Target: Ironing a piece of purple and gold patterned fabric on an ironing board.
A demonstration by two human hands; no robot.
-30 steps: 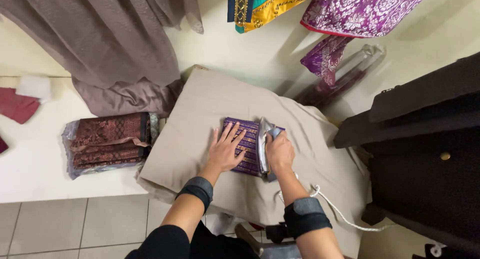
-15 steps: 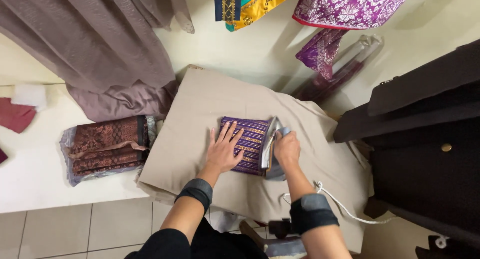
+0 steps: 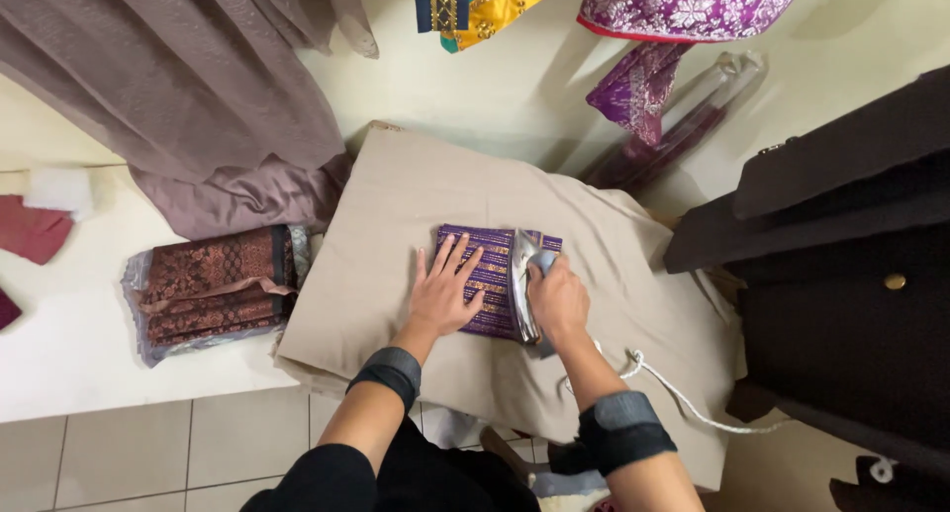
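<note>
A folded purple cloth with gold stripes [image 3: 483, 275] is laid flat near the middle of a beige padded cover [image 3: 386, 255], which is spread over a low table [image 3: 59, 364] with a pale top. The left hand [image 3: 443, 292] is pressed palm-down on the left part of the cloth, fingers spread apart and nothing gripped. The right hand [image 3: 556, 299] is closed around the handle of an electric iron [image 3: 522, 279], whose shiny body is seen edge-on from above; the iron is set on the right part of the cloth, just beside the left hand. A white cord [image 3: 683, 398] is trailed from below the right wrist across the lower right of the cover. Dark bands are worn on both forearms.

To the left of the cover, a packet of brown patterned fabric in clear wrap [image 3: 208, 289] is placed on the table, touching a heap of mauve cloth [image 3: 237, 195] that hangs down from above. Further left, a dark red piece of cloth [image 3: 35, 230] is seen at the edge. At the top, a yellow and blue garment [image 3: 485, 2] and a purple patterned garment [image 3: 683, 2] are hung. A dark piece of furniture [image 3: 841, 255] is stood at the right, and pale floor tiles [image 3: 129, 453] are visible below the table.
</note>
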